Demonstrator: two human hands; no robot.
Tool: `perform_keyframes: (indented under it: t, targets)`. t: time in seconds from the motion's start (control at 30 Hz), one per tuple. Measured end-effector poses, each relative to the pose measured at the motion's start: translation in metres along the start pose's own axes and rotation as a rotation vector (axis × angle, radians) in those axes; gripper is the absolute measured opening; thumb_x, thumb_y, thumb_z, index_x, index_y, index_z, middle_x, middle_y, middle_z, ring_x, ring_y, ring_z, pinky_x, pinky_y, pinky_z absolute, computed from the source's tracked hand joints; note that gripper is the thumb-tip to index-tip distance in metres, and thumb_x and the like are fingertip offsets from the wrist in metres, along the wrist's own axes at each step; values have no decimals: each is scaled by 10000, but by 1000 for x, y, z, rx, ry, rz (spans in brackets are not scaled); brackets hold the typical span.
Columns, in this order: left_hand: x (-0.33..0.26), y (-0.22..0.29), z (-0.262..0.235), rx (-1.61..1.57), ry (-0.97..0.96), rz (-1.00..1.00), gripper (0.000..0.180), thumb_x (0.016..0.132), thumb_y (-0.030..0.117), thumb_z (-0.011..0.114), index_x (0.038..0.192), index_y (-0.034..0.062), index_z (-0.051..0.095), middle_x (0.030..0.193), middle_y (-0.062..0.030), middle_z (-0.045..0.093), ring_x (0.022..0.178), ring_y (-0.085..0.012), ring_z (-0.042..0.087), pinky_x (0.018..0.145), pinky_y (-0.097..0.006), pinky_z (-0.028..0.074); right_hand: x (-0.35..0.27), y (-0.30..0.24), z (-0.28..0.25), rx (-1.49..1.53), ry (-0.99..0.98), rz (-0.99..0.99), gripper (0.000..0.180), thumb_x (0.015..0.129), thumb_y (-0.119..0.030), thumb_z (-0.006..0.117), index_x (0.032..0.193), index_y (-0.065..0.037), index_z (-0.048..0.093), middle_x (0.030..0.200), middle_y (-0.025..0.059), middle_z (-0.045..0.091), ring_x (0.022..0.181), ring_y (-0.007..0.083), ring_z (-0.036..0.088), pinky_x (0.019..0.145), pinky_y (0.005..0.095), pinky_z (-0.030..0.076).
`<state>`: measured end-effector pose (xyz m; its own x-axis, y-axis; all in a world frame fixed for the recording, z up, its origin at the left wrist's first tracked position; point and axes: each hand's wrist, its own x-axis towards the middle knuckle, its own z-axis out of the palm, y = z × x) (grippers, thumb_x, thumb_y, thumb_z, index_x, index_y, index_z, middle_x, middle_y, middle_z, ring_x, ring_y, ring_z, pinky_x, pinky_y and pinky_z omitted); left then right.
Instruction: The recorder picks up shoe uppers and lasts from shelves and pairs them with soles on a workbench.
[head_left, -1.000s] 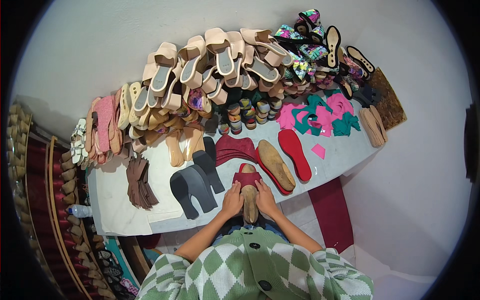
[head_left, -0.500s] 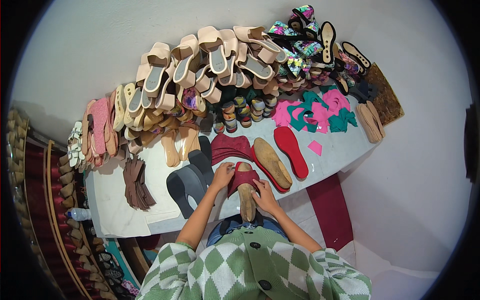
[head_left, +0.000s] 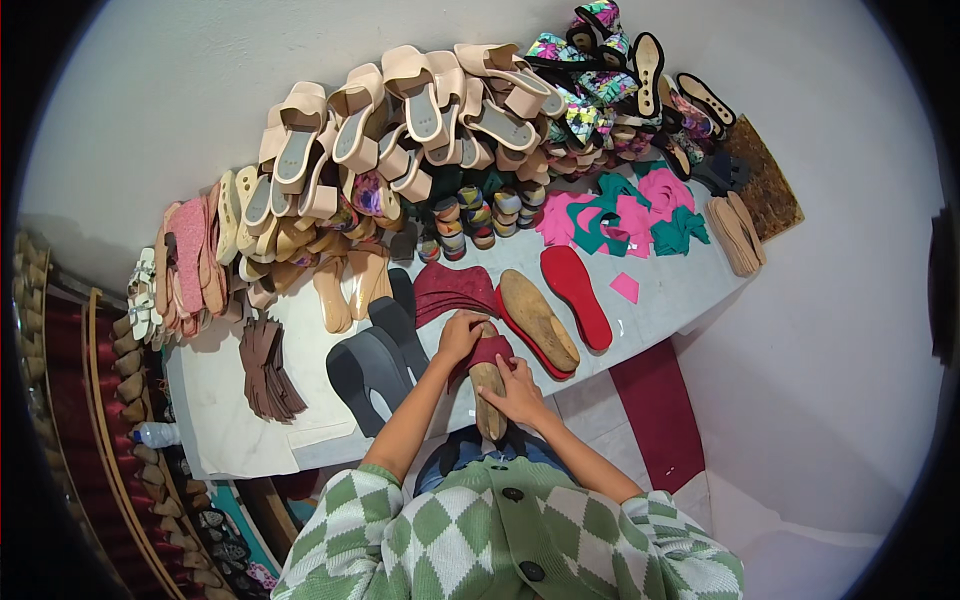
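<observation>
So right now I've got a wooden shoe form (head_left: 488, 398) standing toe-up at the near edge of the white table (head_left: 230, 420), heel end down toward my lap, with a dark red piece of upper material (head_left: 487, 352) draped over its front. My left hand (head_left: 459, 335) is clamped down on the red piece on the left side of the toe, fingers curled over it, and my right hand (head_left: 519, 390) is wrapped around the form's right side, thumb pressing the material against the wood. So both hands are closed and gripping, nothing loose.

If you're doing this bit yourself, my take: keep one hand as the anchor on the form and let the other do the pulling and smoothing, otherwise the fabric creeps sideways. Pull evenly over the toe so it doesn't wrinkle there, since that's where puckers seem most likely. Bracing the heel end against your body helps keep it from twisting.

Around me: a second wooden form (head_left: 538, 318) lying just to the right, touching a red insole (head_left: 577, 295), a stack of more dark red cut pieces (head_left: 450, 288) right behind my left hand, and grey soles (head_left: 375, 360) to the left. The back of the table is piled with beige sandals (head_left: 400, 110).
</observation>
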<state>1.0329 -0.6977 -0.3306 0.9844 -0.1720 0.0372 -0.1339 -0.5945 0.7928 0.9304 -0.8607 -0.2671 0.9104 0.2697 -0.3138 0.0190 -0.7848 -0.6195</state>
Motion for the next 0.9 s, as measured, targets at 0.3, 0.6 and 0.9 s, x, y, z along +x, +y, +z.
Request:
perform_keyframes:
  t: [0.3, 0.6, 0.9]
  targets:
    - [0, -9, -1, -36, -7, 12, 223, 776, 163, 618, 982, 94, 670, 927, -155, 626, 879, -301, 602, 779, -348, 465, 0, 1, 7, 1, 12, -29, 821, 773, -526, 566, 1372, -32, 302, 1287, 261, 314, 1180, 397, 352, 954, 441, 359]
    - [10, -37, -1, -206, -155, -173, 301, 803, 225, 668, 1043, 47, 642, 920, -85, 657, 814, -149, 594, 734, -290, 464, -1, 2, 11, 10, 22, -8, 810, 768, -515, 576, 1360, -25, 322, 1281, 255, 319, 1169, 401, 357, 962, 425, 354]
    - [33, -42, 3, -265, -364, -323, 279, 800, 255, 682, 984, 45, 668, 819, -46, 658, 720, -117, 561, 683, -276, 453, 1, 6, 13, 19, 43, -13, 816, 755, -505, 591, 1358, -23, 326, 1269, 280, 315, 1149, 415, 368, 967, 426, 346]
